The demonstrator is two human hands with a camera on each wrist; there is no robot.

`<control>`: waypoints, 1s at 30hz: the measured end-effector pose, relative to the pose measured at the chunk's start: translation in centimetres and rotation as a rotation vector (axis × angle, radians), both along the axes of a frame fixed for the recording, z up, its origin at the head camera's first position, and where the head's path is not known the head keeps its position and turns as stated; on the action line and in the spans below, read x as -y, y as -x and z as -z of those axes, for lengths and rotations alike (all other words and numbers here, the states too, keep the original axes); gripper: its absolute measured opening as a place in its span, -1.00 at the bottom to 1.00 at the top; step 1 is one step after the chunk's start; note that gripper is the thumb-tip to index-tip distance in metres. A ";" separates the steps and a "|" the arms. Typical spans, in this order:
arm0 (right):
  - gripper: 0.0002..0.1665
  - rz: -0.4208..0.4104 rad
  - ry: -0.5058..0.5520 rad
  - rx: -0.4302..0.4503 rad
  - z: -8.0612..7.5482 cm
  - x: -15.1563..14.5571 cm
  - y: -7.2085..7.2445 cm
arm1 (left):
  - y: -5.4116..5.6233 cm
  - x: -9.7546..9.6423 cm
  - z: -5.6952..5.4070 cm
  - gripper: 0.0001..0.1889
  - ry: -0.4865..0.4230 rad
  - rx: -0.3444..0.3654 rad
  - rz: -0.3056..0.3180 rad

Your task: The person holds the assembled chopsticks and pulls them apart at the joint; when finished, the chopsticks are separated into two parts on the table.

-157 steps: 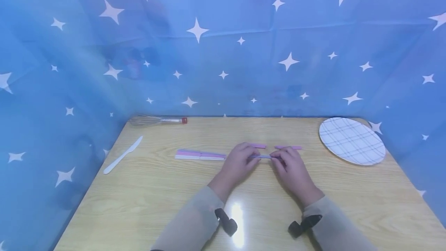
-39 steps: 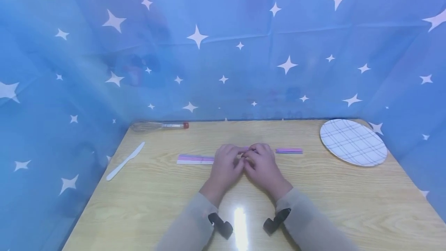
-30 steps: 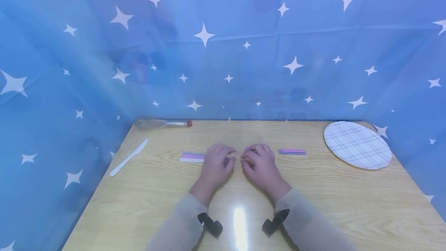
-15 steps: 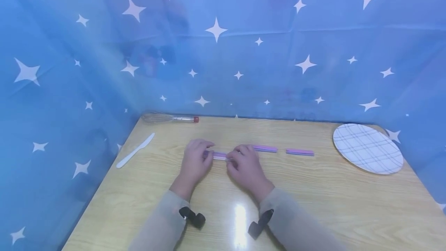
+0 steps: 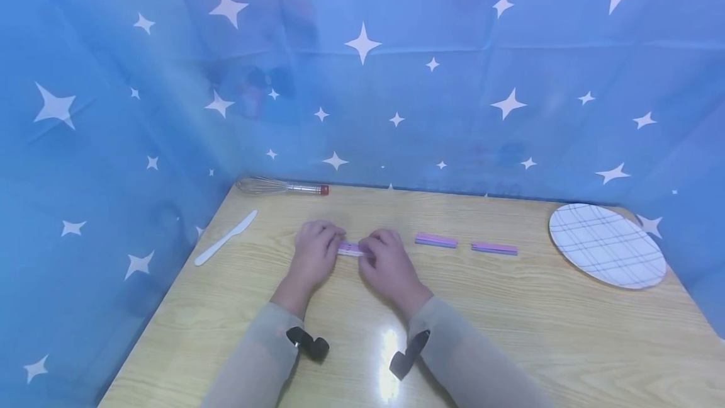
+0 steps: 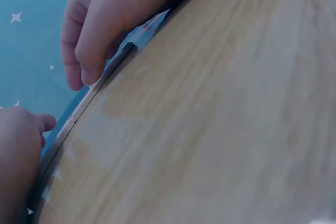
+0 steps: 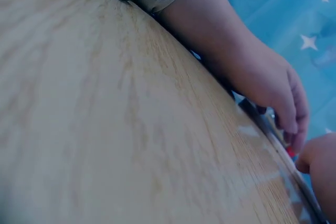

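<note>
A small bundle of thin pink, purple and white sticks lies flat on the table, with dark marks near its middle. My left hand bends its fingers and thumb around the bundle's left end. At the right end, my right hand pinches with thumb and fingertips. Both ends are hidden by the hands. In the left wrist view, the right hand reaches down to the sticks from above. The left hand shows the same way in the right wrist view. Further right lie two short pink-and-blue stick groups.
A whisk with a red end lies at the back left of the wooden table. In front of it is a white plastic knife. A checked plate sits at the back right. A starry blue curtain hangs behind.
Both hands have moved left, from the middle stick group to the left bundle, and now close in on its two ends. The middle group is left uncovered. The head view has turned slightly left.
</note>
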State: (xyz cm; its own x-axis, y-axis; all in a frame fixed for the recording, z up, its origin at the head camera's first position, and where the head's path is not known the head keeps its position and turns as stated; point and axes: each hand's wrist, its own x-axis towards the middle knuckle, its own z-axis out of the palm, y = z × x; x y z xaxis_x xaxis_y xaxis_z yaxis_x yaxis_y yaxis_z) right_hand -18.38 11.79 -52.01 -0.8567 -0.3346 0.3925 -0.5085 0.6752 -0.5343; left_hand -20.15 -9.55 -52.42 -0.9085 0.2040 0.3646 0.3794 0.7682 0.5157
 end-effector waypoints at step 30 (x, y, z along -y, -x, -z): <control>-0.67 0.031 -0.010 0.180 -0.3 -0.2 -0.1 | -0.4 -0.2 -0.3 -0.65 0.055 0.108 -0.022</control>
State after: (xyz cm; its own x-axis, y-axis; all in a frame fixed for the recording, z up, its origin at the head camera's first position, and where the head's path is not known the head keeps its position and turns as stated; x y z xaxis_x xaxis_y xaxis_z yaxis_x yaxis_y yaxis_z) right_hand -18.30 11.98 -51.66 -0.9228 -0.3101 0.2288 -0.3842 0.6946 -0.6082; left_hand -19.77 -9.34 -52.15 -0.9464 0.2009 0.2530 0.3069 0.8037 0.5097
